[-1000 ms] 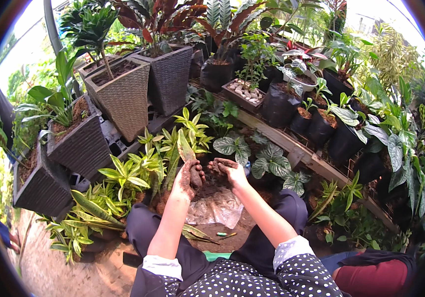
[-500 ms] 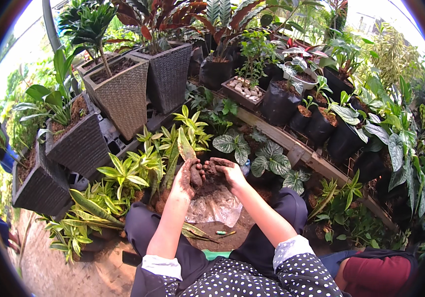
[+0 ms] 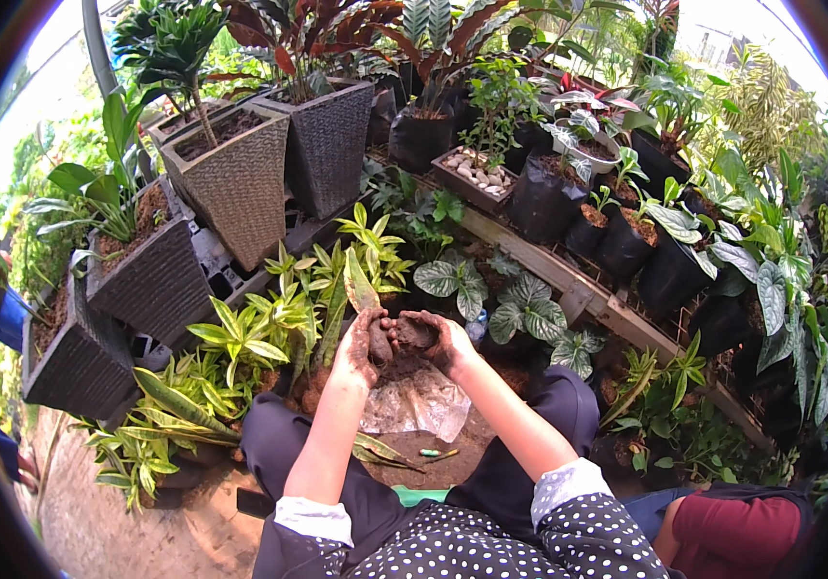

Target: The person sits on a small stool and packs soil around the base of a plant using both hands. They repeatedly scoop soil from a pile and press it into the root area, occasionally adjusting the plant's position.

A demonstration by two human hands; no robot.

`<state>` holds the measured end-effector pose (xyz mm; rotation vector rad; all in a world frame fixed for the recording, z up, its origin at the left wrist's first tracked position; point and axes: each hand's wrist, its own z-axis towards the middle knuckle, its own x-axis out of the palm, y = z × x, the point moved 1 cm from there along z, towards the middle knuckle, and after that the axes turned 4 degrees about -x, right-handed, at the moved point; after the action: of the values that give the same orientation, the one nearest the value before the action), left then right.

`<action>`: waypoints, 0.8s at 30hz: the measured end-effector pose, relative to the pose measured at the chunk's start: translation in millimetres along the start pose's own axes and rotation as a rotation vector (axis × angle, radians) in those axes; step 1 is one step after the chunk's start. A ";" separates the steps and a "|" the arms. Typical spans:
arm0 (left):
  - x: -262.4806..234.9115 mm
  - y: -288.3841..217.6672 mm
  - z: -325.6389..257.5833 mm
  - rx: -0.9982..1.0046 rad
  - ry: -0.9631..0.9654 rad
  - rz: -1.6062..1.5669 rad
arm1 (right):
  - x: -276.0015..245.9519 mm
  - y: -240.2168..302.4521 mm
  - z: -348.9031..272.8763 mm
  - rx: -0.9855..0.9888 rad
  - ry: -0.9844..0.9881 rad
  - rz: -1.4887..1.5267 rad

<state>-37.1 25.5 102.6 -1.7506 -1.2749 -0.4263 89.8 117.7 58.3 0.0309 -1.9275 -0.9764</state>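
My left hand (image 3: 364,347), caked with mud, is curled with its fingertips turned toward the other hand. Facing it, my muddy right hand (image 3: 445,345) is cupped. Dark wet soil (image 3: 404,363) lies between and below them, and both hands close around some of it. A clear plastic sheet (image 3: 423,407) spreads under the soil, between my knees. Just behind my left hand rises a yellow-edged snake plant leaf (image 3: 361,280); its base is hidden. Nearer me lie cut leaf pieces (image 3: 385,453) and a small green-and-white item (image 3: 430,453).
Yellow-green leafy plants (image 3: 250,333) crowd the left, below tall textured planters (image 3: 230,179). A wooden rail (image 3: 616,314) runs across the right, with black plant bags (image 3: 544,203) behind it. A person in maroon cloth (image 3: 737,536) is close at right. A dark flat object (image 3: 255,503) lies at left.
My right hand has turned and its fingers have curled inward, showing more of the soil-covered palm. My left hand stays nearly where it was.
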 end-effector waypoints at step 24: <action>-3.3 -2.6 1.1 0.024 0.010 0.001 | 9.0 6.5 -4.8 -0.045 0.081 -0.030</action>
<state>-41.0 24.7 100.8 -1.7272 -1.2666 -0.4172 90.8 115.6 70.2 0.0722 -1.8355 -1.0229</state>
